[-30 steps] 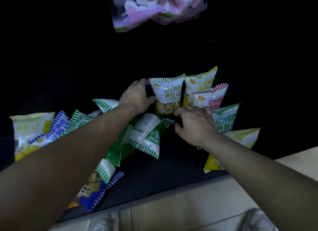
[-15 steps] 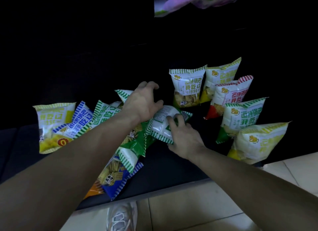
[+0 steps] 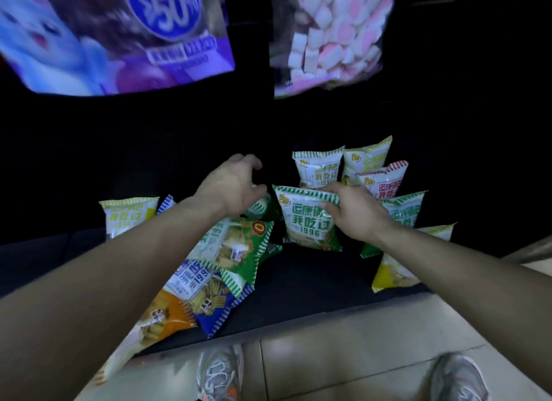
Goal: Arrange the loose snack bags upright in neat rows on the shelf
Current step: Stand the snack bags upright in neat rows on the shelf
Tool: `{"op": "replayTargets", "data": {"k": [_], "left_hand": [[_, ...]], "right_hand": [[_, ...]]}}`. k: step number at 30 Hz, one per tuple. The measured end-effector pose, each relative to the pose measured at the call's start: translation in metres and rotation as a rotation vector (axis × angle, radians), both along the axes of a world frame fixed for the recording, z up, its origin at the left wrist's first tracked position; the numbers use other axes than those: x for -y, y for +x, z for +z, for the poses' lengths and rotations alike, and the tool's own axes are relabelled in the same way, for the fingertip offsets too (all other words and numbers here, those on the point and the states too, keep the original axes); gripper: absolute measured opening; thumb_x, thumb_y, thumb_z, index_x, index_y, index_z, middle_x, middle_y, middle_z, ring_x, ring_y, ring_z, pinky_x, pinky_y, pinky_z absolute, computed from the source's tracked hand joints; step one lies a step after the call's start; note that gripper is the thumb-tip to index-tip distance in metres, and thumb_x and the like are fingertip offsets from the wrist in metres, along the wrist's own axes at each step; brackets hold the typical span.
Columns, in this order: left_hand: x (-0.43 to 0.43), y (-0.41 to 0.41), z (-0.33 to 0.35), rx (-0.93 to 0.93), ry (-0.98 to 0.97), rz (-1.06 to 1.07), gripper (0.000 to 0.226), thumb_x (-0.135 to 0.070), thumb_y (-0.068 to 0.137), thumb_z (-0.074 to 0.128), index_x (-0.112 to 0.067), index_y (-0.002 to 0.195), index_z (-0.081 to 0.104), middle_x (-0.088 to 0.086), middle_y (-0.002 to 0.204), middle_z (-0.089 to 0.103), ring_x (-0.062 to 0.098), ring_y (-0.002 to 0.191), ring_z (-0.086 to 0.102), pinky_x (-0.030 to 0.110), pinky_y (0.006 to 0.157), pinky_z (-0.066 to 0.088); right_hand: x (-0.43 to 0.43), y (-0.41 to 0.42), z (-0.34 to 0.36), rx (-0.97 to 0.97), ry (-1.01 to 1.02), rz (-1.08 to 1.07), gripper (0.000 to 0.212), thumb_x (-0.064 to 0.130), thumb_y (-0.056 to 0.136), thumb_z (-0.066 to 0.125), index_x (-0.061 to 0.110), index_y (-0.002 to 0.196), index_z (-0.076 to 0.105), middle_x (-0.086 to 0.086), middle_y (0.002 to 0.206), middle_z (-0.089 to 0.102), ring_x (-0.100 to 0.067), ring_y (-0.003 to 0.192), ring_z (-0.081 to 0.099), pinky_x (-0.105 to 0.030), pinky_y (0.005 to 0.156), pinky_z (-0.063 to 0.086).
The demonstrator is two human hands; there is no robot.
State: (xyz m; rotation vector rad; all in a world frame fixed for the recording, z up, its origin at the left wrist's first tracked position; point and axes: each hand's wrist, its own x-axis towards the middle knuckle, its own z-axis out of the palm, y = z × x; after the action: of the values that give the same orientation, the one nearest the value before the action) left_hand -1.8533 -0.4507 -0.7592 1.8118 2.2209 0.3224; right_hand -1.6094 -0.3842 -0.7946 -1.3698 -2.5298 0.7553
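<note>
the dark shelf (image 3: 298, 287) carries a heap of loose snack bags (image 3: 236, 251) on the left and upright bags (image 3: 382, 179) on the right. my right hand (image 3: 355, 214) pinches the top of a green-striped bag (image 3: 307, 221) standing before those; my left hand (image 3: 233, 188) hovers loosely curled, holding nothing.

On the purple package (image 3: 119, 42) at the upper left we read ">50%" in a blue round badge. The green-striped bag (image 3: 307, 221) in the middle of the frame carries "我吃过" and "1996". We read the same on the bag behind it (image 3: 318, 170), and "1996" on the blue-striped bag (image 3: 194, 275) at the lower left.
</note>
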Motion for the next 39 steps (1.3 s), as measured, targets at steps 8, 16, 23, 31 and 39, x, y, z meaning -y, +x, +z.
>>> {"op": "replayTargets", "data": {"k": [8, 16, 23, 31, 39], "left_hand": [[0.057, 0.030, 0.035, 0.079, -0.138, -0.047, 0.075, -0.047, 0.085, 0.069, -0.021, 0.147, 0.037, 0.006, 0.146, 0.045, 0.023, 0.129, 0.047, 0.035, 0.103, 0.043], [0.085, 0.088, 0.057, 0.413, -0.010, -0.063, 0.089, -0.039, 0.072, 0.085, -0.029, 0.145, 0.036, -0.007, 0.136, 0.050, 0.013, 0.124, 0.050, 0.026, 0.093, 0.043], [0.069, 0.106, 0.068, 0.167, 0.075, -0.180, 0.096, -0.052, 0.063, 0.086, -0.033, 0.144, 0.038, -0.009, 0.145, 0.037, 0.013, 0.131, 0.041, 0.032, 0.105, 0.040], [0.053, 0.110, 0.039, 0.092, -0.139, -0.207, 0.079, -0.057, 0.060, 0.085, -0.029, 0.129, 0.058, -0.008, 0.123, 0.063, 0.016, 0.109, 0.058, 0.030, 0.083, 0.047], [0.007, 0.090, 0.002, -0.045, -0.039, -0.010, 0.075, -0.056, 0.066, 0.082, -0.028, 0.130, 0.055, -0.003, 0.111, 0.067, 0.017, 0.084, 0.061, 0.029, 0.063, 0.045]], "right_hand": [[0.035, 0.044, 0.051, 0.011, -0.057, -0.064, 0.048, 0.033, 0.103, 0.051, 0.016, 0.147, 0.042, -0.017, 0.116, 0.068, -0.032, 0.095, 0.068, -0.046, 0.080, 0.056], [0.063, 0.079, 0.076, -0.100, -0.130, -0.106, 0.046, 0.036, 0.100, 0.055, 0.017, 0.142, 0.048, -0.012, 0.141, 0.054, -0.026, 0.087, 0.070, -0.044, 0.072, 0.060], [0.061, 0.085, 0.076, -0.115, -0.127, -0.005, 0.033, 0.037, 0.098, 0.059, 0.029, 0.130, 0.058, 0.003, 0.144, 0.050, -0.027, 0.112, 0.063, -0.040, 0.082, 0.056], [0.056, 0.086, 0.067, -0.153, -0.149, 0.023, 0.030, 0.043, 0.097, 0.057, 0.036, 0.126, 0.059, 0.005, 0.130, 0.061, -0.017, 0.110, 0.061, -0.037, 0.085, 0.052], [0.028, 0.126, 0.042, 0.027, -0.049, -0.151, 0.046, 0.041, 0.096, 0.055, 0.023, 0.138, 0.051, 0.003, 0.127, 0.051, -0.017, 0.116, 0.054, -0.038, 0.100, 0.045]]}}
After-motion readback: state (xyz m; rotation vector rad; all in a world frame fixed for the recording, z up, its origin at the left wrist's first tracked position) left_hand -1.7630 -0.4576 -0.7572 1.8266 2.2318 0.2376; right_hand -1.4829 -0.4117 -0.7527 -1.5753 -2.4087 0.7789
